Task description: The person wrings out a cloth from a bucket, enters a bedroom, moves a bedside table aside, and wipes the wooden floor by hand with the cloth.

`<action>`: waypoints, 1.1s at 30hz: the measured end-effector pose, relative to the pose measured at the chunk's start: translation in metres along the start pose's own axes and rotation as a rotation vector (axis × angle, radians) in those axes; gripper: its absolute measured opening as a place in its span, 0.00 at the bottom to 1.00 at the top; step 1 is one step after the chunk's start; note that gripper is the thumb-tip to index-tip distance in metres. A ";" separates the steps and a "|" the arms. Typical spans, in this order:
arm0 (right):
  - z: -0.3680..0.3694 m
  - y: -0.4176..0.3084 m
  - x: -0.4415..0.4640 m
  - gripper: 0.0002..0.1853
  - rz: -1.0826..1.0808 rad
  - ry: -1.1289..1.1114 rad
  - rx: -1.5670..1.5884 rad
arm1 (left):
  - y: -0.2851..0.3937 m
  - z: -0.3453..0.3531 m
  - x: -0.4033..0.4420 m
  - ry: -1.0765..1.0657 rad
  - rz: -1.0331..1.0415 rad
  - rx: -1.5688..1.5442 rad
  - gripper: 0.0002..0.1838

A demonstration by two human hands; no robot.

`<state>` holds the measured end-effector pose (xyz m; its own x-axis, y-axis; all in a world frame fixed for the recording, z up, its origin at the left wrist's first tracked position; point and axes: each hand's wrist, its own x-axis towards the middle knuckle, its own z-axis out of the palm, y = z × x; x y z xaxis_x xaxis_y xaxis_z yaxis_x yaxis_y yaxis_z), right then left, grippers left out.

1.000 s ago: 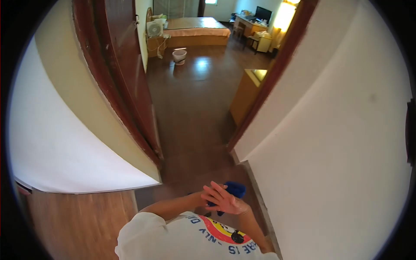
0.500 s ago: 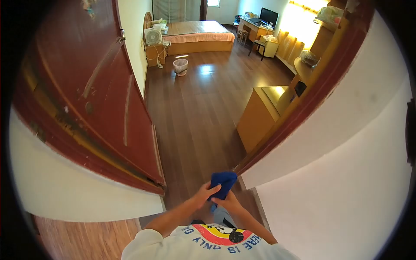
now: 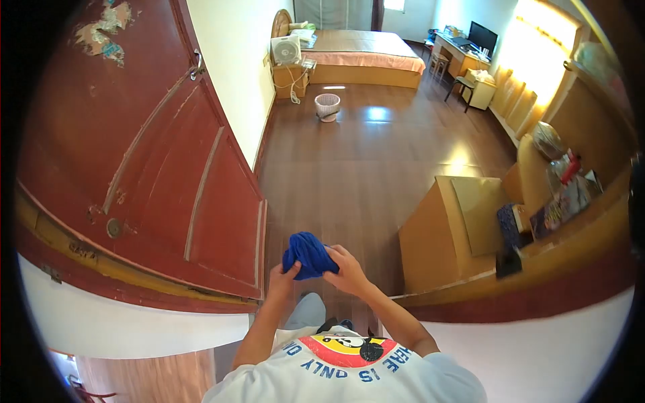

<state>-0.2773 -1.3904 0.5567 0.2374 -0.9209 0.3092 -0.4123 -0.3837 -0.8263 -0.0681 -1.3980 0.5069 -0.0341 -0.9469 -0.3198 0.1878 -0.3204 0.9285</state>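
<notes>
A bunched blue cloth (image 3: 309, 256) is held out in front of my body, above the wooden floor in the doorway. My left hand (image 3: 285, 277) grips its left lower edge, thumb on top. On the other side, my right hand (image 3: 348, 270) pinches the cloth's right edge with the thumb in front. The fingers under the cloth are partly hidden. Below my arms show my printed white shirt and one grey trouser leg.
A red door (image 3: 154, 161) stands open on the left. A low wooden cabinet (image 3: 433, 235) is close on the right. Farther in are a pink wastebasket (image 3: 327, 107), a bed (image 3: 363, 64), a box fan (image 3: 286, 50) and a desk (image 3: 457, 57) with a monitor.
I have come farther into the doorway, and the view has turned. The blue cloth has moved left and lies more bunched, with my hands wider apart on it.
</notes>
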 end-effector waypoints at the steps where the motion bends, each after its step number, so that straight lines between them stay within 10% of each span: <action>1: -0.003 0.016 0.020 0.29 0.019 0.015 0.097 | 0.008 0.003 0.015 0.053 -0.003 -0.093 0.16; 8: -0.031 0.130 0.145 0.21 0.249 -0.060 0.553 | 0.109 0.033 0.155 -0.032 0.219 -0.425 0.17; 14: -0.114 0.216 0.225 0.19 0.488 -0.114 0.399 | 0.157 0.083 0.321 -0.238 0.276 0.052 0.24; 18: -0.193 0.240 0.254 0.22 0.560 -0.017 0.871 | 0.184 0.146 0.412 -0.414 0.291 0.143 0.25; 20: -0.243 0.250 0.267 0.24 0.407 0.016 1.123 | 0.213 0.179 0.443 -0.582 0.099 -0.067 0.31; 24: -0.285 0.298 0.310 0.24 -0.037 0.759 1.617 | 0.257 0.265 0.510 -0.730 -0.176 -0.466 0.30; 25: -0.289 0.323 0.335 0.24 0.132 0.849 0.825 | 0.259 0.288 0.529 -0.747 -0.213 -0.539 0.30; 27: -0.291 0.374 0.364 0.26 0.282 0.841 0.599 | 0.258 0.329 0.566 -0.725 -0.263 -0.513 0.27; 28: -0.297 0.391 0.380 0.27 0.228 0.810 1.166 | 0.261 0.350 0.585 -0.715 -0.267 -0.502 0.26; 33: -0.381 0.419 0.468 0.36 0.288 0.548 1.346 | 0.259 0.408 0.687 -0.555 -0.259 -0.379 0.24</action>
<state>-0.6742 -2.0086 0.5342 -0.1892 -0.9804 -0.0553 0.7923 -0.1191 -0.5984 -0.4430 -2.1433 0.6049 -0.5984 -0.7489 -0.2846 0.4303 -0.6000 0.6744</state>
